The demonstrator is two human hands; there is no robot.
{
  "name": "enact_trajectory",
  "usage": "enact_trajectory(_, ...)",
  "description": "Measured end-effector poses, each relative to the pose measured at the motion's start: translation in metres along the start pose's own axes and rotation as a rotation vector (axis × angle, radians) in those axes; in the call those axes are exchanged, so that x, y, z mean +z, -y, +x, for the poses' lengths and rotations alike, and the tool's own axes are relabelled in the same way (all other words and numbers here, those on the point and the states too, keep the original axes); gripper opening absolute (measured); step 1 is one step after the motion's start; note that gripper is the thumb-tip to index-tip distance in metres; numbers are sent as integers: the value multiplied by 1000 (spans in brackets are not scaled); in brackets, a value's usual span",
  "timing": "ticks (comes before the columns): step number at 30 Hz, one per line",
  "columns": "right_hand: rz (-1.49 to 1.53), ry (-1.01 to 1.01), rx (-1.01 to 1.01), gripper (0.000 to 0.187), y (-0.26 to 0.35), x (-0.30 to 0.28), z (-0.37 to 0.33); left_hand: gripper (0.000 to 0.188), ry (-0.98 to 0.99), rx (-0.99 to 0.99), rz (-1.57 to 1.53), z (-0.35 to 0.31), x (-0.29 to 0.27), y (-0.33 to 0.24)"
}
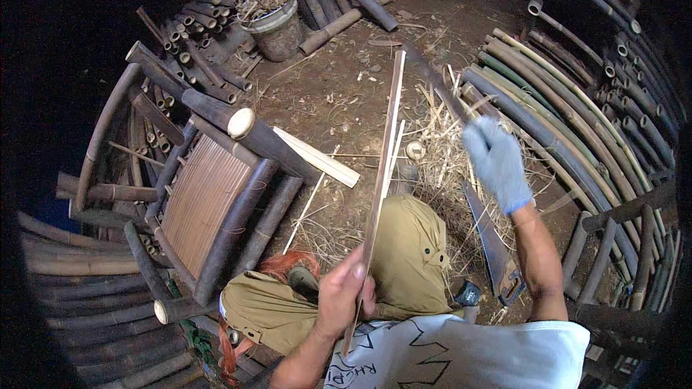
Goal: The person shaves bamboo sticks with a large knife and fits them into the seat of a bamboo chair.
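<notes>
My bare left hand [342, 292] is closed around the lower part of a long split bamboo strip [386, 148], which slants up and away from my lap past my knee. A thin sliver [396, 155] stands along the strip's right side. In its pale blue glove, my right hand [497, 166] grips a long-bladed knife [438, 86], its dark blade blurred and pointing up and left toward the strip's far end. The knife's handle is hidden inside the glove. Blade and strip appear apart at the near part; whether the tip touches the strip I cannot tell.
A handsaw [494, 252] lies by my right forearm, beside a heap of bamboo shavings [450, 173]. To the left stands a bamboo chair frame [263, 140] with a slatted panel [205, 205]. Bamboo poles [569, 130] are stacked at right. A bucket [277, 36] of scraps stands far left.
</notes>
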State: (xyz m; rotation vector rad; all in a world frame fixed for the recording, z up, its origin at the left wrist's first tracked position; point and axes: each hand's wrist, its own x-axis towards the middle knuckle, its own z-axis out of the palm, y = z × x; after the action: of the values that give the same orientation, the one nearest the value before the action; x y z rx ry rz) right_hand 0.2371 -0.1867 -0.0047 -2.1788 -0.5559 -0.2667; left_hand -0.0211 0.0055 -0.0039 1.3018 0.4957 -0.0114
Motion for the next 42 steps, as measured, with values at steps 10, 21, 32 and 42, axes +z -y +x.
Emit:
enact_trajectory(10, -60, 399, -335, 47, 59, 29, -58, 45, 232, -172, -639, 37, 11, -15)
enact_trajectory(21, -263, 17, -191, 42, -8, 9, -10, 51, 263, -266, -410, -13, -11, -4)
enact_trajectory(32, -55, 229, -191, 45, 34, 5, -38, 49, 108, -38, -126, 30, 6, -16)
enact_trajectory(42, -77, 54, -179, 44, 17, 19, -35, 44, 145, 41, 121, 17, 22, -12)
